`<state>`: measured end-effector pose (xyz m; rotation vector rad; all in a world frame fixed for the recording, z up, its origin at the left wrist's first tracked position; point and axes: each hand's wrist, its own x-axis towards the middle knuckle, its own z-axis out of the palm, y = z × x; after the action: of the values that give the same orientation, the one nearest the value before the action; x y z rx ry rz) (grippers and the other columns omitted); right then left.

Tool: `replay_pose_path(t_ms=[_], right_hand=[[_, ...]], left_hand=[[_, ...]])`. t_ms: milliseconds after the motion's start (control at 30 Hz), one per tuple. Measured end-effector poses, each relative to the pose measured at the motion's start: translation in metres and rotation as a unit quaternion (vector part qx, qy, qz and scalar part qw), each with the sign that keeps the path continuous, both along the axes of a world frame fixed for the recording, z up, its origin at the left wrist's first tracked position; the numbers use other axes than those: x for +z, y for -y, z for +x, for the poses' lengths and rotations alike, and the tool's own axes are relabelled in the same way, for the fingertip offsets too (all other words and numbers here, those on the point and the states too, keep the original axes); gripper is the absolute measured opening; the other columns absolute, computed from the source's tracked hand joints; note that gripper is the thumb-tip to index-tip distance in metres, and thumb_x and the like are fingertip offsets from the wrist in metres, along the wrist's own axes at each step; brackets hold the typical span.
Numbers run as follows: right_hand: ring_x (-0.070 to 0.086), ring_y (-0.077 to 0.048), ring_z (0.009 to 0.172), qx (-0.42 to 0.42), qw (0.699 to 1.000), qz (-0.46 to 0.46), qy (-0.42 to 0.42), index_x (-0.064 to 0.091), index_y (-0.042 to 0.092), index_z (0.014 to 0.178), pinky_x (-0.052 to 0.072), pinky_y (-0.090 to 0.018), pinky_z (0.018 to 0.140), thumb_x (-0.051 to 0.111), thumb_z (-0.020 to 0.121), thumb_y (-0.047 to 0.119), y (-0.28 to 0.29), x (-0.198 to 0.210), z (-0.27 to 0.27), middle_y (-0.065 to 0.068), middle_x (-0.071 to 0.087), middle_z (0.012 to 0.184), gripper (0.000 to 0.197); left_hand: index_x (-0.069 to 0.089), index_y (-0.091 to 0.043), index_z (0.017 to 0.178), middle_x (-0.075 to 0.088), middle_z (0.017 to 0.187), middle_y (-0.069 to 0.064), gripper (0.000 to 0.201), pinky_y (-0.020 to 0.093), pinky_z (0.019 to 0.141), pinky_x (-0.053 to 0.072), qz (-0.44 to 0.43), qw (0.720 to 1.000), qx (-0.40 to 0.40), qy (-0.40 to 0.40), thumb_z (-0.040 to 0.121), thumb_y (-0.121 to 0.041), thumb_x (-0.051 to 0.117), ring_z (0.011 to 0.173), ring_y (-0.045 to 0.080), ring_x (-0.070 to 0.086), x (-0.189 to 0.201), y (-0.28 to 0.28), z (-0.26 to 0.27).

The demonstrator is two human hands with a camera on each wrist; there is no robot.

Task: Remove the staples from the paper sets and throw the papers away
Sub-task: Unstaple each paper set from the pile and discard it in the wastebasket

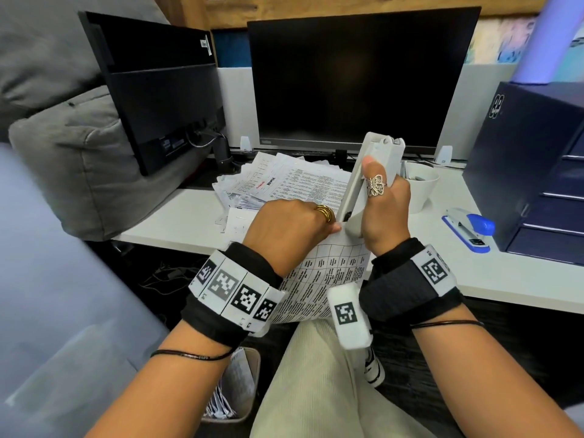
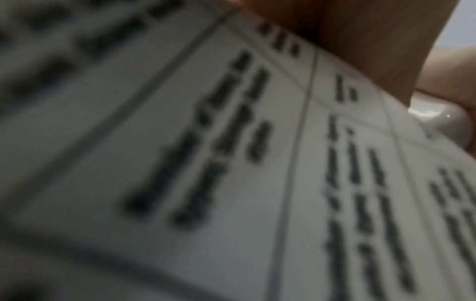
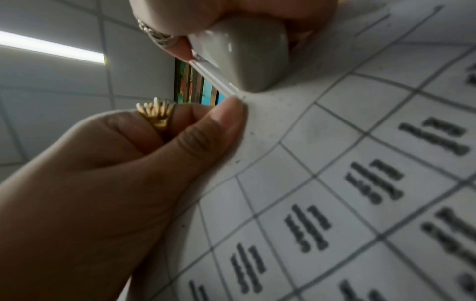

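A stapled paper set (image 1: 328,279) printed with a table hangs over my lap. My left hand (image 1: 328,227) pinches its top corner; in the right wrist view the left hand's thumb (image 3: 226,114) presses on the sheet (image 3: 335,163). My right hand (image 1: 379,184) grips a white staple-removing tool (image 1: 366,178) held upright, thumb along its side. The tool's lower end (image 3: 244,55) sits at the pinched corner, touching the paper. The staple itself is hidden. The left wrist view is filled by blurred print on the paper (image 2: 231,163), with the tool's tip (image 2: 443,120) at the right.
A loose pile of papers (image 1: 284,181) lies on the white desk (image 1: 474,273) before a dark monitor (image 1: 357,77). A white cup (image 1: 420,184), a blue stapler (image 1: 471,226) and a dark blue drawer unit (image 1: 537,165) stand right. A bin (image 1: 234,387) with papers sits below.
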<state>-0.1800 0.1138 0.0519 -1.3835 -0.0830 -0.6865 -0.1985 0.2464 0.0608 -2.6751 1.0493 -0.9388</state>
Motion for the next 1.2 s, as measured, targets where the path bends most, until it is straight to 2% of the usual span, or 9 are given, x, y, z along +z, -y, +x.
replay_pose_path(t_ms=[233,367,533,633,833,967,1033,1100,1200], right_hand=[[0.062,-0.017,0.081,0.026,0.998,-0.02,-0.045,0.059,0.016,0.085,0.049,-0.025,0.069,0.051,0.078,0.045,0.005,-0.004,0.006,0.001,0.061,0.08,0.031],[0.058,-0.015,0.076,0.104,0.982,0.069,-0.145,0.054,0.014,0.107,0.047,-0.026,0.066,0.052,0.088,0.045,0.028,0.004,0.027,-0.001,0.058,0.085,0.037],[0.05,-0.023,0.07,0.072,0.939,0.045,-0.334,0.042,0.017,0.104,0.048,-0.027,0.055,0.057,0.071,0.029,0.085,-0.011,0.053,-0.007,0.048,0.086,0.038],[0.049,-0.022,0.067,0.048,0.924,0.026,-0.378,0.049,0.014,0.089,0.047,-0.031,0.058,0.049,0.079,0.016,0.108,-0.038,0.059,-0.006,0.048,0.08,0.01],[0.057,-0.019,0.065,0.1,0.957,0.128,-0.242,0.05,0.014,0.084,0.046,-0.027,0.058,0.043,0.089,0.009,0.085,-0.033,0.033,-0.004,0.058,0.074,0.01],[0.06,-0.03,0.095,0.071,0.989,0.05,-0.117,0.047,0.03,0.105,0.054,-0.039,0.077,0.053,0.081,0.046,0.049,-0.009,0.016,-0.01,0.057,0.103,0.029],[0.06,-0.021,0.096,0.042,0.997,-0.019,-0.062,0.047,0.033,0.103,0.053,-0.027,0.081,0.052,0.088,0.044,0.031,-0.003,0.005,0.001,0.058,0.101,0.02],[0.056,-0.006,0.089,0.016,0.996,-0.083,-0.026,0.049,0.019,0.112,0.045,-0.005,0.069,0.049,0.096,0.03,0.018,-0.005,-0.002,0.008,0.056,0.097,0.019],[0.055,-0.003,0.081,-0.012,0.989,-0.147,-0.015,0.058,0.01,0.105,0.04,-0.001,0.061,0.047,0.098,0.025,0.011,-0.014,-0.005,0.005,0.059,0.094,0.02]], left_hand=[[0.06,-0.018,0.102,0.064,0.099,0.0,0.043,0.027,0.061,0.029,0.045,0.997,0.045,-0.035,0.099,-0.045,0.027,0.09,0.021,0.06,-0.009,0.005,0.001],[0.061,-0.019,0.103,0.065,0.1,-0.001,0.04,0.026,0.062,0.033,0.03,0.996,0.064,-0.062,0.099,-0.044,0.031,0.092,0.021,0.061,-0.012,0.0,0.007],[0.063,-0.021,0.102,0.067,0.096,-0.002,0.04,0.026,0.064,0.038,0.011,0.995,0.067,-0.078,0.098,-0.046,0.033,0.089,0.019,0.062,-0.014,-0.007,0.014],[0.063,-0.022,0.105,0.068,0.097,-0.002,0.038,0.025,0.063,0.035,0.001,0.995,0.055,-0.08,0.097,-0.046,0.034,0.089,0.019,0.063,-0.015,-0.008,0.014],[0.065,-0.023,0.105,0.069,0.092,-0.001,0.038,0.024,0.062,0.037,0.003,0.994,0.054,-0.097,0.097,-0.046,0.035,0.083,0.019,0.064,-0.017,-0.007,0.013],[0.065,-0.021,0.102,0.068,0.092,-0.001,0.04,0.025,0.063,0.039,0.017,0.992,0.061,-0.111,0.097,-0.047,0.034,0.084,0.019,0.063,-0.017,-0.003,0.011],[0.064,-0.021,0.101,0.068,0.094,-0.002,0.041,0.026,0.064,0.04,0.021,0.992,0.063,-0.111,0.098,-0.047,0.033,0.087,0.019,0.062,-0.015,-0.002,0.009],[0.063,-0.02,0.098,0.067,0.094,-0.001,0.042,0.027,0.064,0.04,0.027,0.992,0.063,-0.104,0.098,-0.047,0.031,0.087,0.02,0.062,-0.014,-0.002,0.007],[0.061,-0.019,0.096,0.067,0.093,0.001,0.041,0.026,0.06,0.034,0.028,0.993,0.064,-0.094,0.098,-0.046,0.03,0.085,0.021,0.062,-0.01,-0.003,0.006]])
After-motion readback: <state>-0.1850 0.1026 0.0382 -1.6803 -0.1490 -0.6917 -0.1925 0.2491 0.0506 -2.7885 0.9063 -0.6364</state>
